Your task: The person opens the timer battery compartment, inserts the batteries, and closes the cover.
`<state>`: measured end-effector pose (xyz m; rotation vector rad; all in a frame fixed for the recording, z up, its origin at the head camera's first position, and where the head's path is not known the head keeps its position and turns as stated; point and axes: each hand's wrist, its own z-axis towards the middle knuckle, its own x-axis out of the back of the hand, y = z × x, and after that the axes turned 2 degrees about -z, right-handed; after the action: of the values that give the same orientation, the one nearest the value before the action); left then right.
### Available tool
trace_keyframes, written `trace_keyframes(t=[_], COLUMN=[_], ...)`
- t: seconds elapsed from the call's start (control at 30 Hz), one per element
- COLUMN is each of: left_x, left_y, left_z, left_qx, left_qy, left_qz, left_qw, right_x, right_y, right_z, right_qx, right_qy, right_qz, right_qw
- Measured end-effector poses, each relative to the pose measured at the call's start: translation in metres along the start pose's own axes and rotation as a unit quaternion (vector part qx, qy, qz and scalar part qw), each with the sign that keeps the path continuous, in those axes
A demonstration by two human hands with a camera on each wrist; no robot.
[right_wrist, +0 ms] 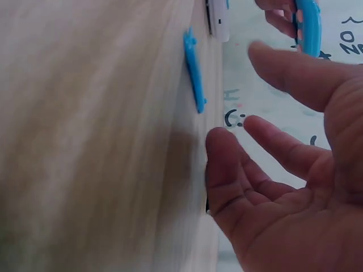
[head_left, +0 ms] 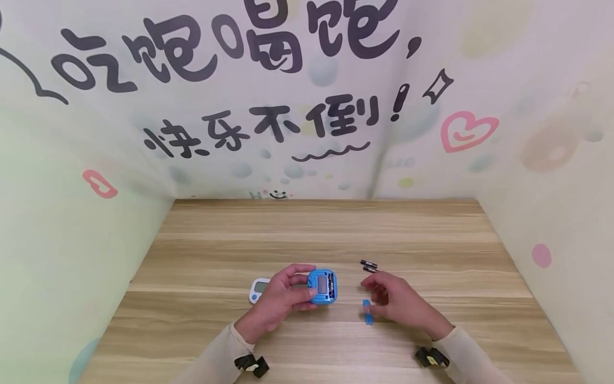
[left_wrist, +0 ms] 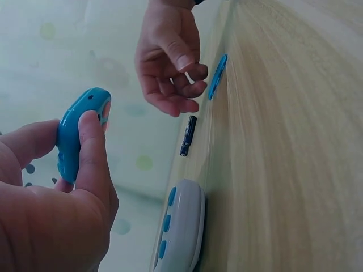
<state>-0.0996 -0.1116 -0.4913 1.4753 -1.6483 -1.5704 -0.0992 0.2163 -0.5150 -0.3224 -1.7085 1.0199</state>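
My left hand grips a blue rounded electronic device by its side, raised off the table. Its back faces up in the head view, showing a grey label and an uncovered battery compartment with dark batteries inside. Over the table to the right is my right hand, fingers loosely bent and holding nothing. A thin blue battery cover lies on the table close to its thumb, apart from it in the right wrist view. Beyond that hand's fingertips lie two black batteries, one partly hidden in the left wrist view.
A white device with blue buttons and a small screen lies on the wooden table, partly hidden behind my left hand in the head view. Printed walls enclose the table at the back and both sides.
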Motion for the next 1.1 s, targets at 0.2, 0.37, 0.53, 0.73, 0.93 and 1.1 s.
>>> trace_keyframes(t=[0.2, 0.37, 0.53, 0.73, 0.93, 1.1], left_x=[0.0005, 0.0005, 0.0009, 0.0004, -0.0004, -0.0010], left_y=[0.0004, 0.0001, -0.0006, -0.0011, -0.0004, -0.0005], left_z=[0.0001, 0.0003, 0.0001, 0.0003, 0.0005, 0.0011], left_qx=[0.001, -0.002, -0.004, -0.006, -0.004, -0.001], left_qy=[-0.003, -0.006, -0.012, -0.014, -0.014, -0.016], left_qz=[-0.004, -0.005, 0.001, -0.004, -0.002, 0.001], left_qw=[1.0000, 1.0000, 0.9999, 0.9999, 0.9999, 0.9999], right_x=[0.0000, -0.0025, -0.0054, -0.0042, -0.0036, -0.0034], right_y=[-0.0001, -0.0014, -0.0031, -0.0076, -0.0065, -0.0032], right_z=[-0.0029, -0.0017, 0.0005, 0.0021, 0.0036, 0.0036], right_qx=[0.001, -0.019, -0.025, -0.024, -0.003, 0.029], right_qy=[-0.018, -0.041, -0.050, -0.062, -0.069, -0.093], right_qz=[-0.076, -0.108, -0.127, -0.142, -0.122, -0.055], right_qw=[0.997, 0.993, 0.990, 0.988, 0.990, 0.994])
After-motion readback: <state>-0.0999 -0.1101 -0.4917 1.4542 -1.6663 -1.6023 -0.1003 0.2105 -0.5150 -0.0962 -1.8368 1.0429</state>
